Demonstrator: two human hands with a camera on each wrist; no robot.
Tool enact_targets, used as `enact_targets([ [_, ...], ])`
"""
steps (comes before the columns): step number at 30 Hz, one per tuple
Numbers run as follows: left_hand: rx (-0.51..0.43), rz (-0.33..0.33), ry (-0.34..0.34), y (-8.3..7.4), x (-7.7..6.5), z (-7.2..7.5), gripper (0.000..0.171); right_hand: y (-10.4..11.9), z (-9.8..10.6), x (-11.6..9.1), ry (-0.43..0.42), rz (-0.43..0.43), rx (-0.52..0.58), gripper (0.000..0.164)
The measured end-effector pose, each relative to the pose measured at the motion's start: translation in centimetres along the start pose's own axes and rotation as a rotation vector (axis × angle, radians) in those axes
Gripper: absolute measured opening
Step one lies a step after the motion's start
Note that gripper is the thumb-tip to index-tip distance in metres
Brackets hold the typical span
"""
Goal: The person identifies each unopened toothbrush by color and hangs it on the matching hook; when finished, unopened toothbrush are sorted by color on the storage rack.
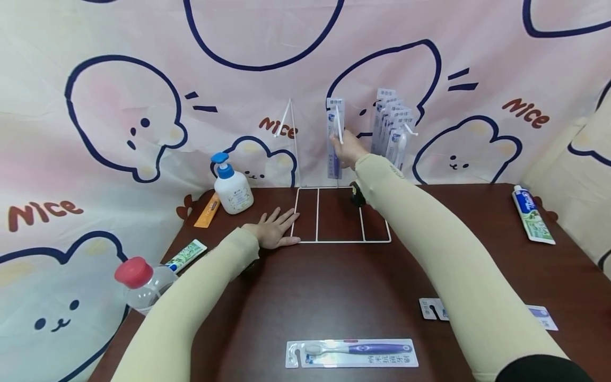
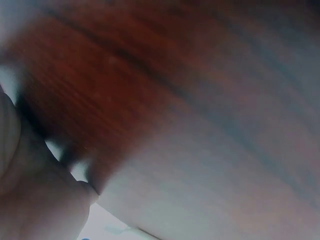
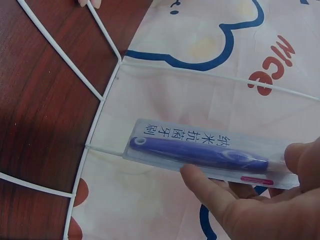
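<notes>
My right hand (image 1: 350, 149) grips a packaged toothbrush (image 1: 332, 165) upright at the middle hook of a white wire rack (image 1: 353, 242). In the right wrist view, my thumb lies over the pack's clear front, and its purple handle (image 3: 200, 152) shows. Whether the pack hangs freely on the hook cannot be told. My left hand (image 1: 273, 231) rests on the table with fingers spread, touching the rack base's left side. Only part of that hand (image 2: 45, 210) appears in the blurred left wrist view. Several packaged toothbrushes (image 1: 389, 124) hang from the right-hand hook.
A pump bottle (image 1: 234, 191), an orange box (image 1: 208, 211), a toothpaste tube (image 1: 187, 254) and a red-capped bottle (image 1: 148, 286) stand or lie at left. Another toothpaste tube (image 1: 533, 215) lies at right. Toothbrush packs lie in front (image 1: 353, 354) and partly under my right forearm (image 1: 542, 317).
</notes>
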State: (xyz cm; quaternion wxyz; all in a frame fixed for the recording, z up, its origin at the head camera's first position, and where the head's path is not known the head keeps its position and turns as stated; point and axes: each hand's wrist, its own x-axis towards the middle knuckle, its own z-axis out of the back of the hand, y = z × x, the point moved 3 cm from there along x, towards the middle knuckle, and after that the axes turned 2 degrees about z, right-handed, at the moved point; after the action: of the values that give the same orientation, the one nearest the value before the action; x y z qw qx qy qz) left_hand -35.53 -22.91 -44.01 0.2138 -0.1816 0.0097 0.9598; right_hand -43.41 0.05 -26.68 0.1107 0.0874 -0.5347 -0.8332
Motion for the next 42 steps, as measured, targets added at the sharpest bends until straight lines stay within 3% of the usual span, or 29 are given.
enact_targets([
  [5,-0.002,-0.008,-0.025,-0.2,0.2,0.1,0.088,-0.8,0.2,-0.5,-0.06,0.027,0.002,0.061],
  [8,0.001,0.002,-0.011,-0.1,0.4,-0.1,0.088,-1.8,0.1,-1.5,-0.113,0.042,-0.065,0.067],
  [11,-0.004,0.003,0.001,0.0,0.5,-0.2,0.088,-2.7,-0.2,-3.4,-0.106,0.009,-0.163,0.078],
  [14,-0.001,-0.002,-0.002,0.0,0.5,-0.1,0.088,-3.3,-0.8,-6.1,-0.008,0.006,-0.252,0.082],
  [17,0.006,0.005,-0.004,0.0,0.5,0.1,0.086,-3.8,-2.0,-9.7,0.153,0.063,-0.429,0.074],
  [22,0.012,0.013,0.002,0.2,0.4,0.2,0.087,-5.3,-5.5,-18.2,0.384,0.255,-0.803,0.056],
  [26,0.006,0.013,-0.004,0.6,0.5,0.1,0.089,-7.3,-8.3,-24.4,0.48,0.414,-0.962,0.053],
  [32,-0.009,-0.008,-0.01,0.2,0.1,0.3,0.089,-9.1,-10.4,-29.2,0.413,0.546,-1.075,0.055],
  [35,-0.027,-0.024,-0.012,-0.1,-0.2,0.3,0.087,-9.5,-10.8,-30.4,0.374,0.573,-1.108,0.056],
  [42,-0.008,-0.011,-0.02,-0.3,-0.3,0.2,0.084,-9.8,-10.9,-31.3,0.368,0.546,-1.079,0.049],
])
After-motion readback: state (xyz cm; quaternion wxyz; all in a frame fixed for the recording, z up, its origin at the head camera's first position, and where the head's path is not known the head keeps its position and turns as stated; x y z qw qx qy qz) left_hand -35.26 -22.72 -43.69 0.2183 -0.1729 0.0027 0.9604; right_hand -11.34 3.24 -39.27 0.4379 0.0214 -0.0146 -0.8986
